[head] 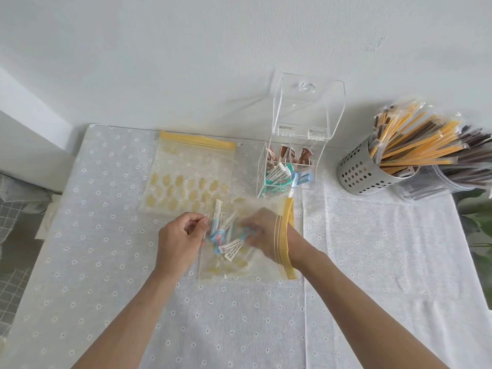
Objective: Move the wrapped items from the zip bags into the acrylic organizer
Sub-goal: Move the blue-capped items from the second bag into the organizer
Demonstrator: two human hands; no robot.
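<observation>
A clear zip bag (286, 262) with a yellow seal strip lies at the table's middle, its mouth to the right. My right hand (262, 237) is inside it, closed around several blue and white wrapped items (231, 247). My left hand (181, 235) pinches the bag's closed left end. A second zip bag (186, 177), flat and seemingly empty, lies behind to the left. The acrylic organizer (316, 158) stands behind the bags with its lid raised; brown, teal and blue wrapped items fill its compartments.
A perforated metal cup (359, 174) full of long yellow and brown wrapped sticks stands at the back right, with a clear bag of more sticks (458, 179) beside it. A daisy-print cloth (106, 262) covers the table. The wall is right behind the organizer.
</observation>
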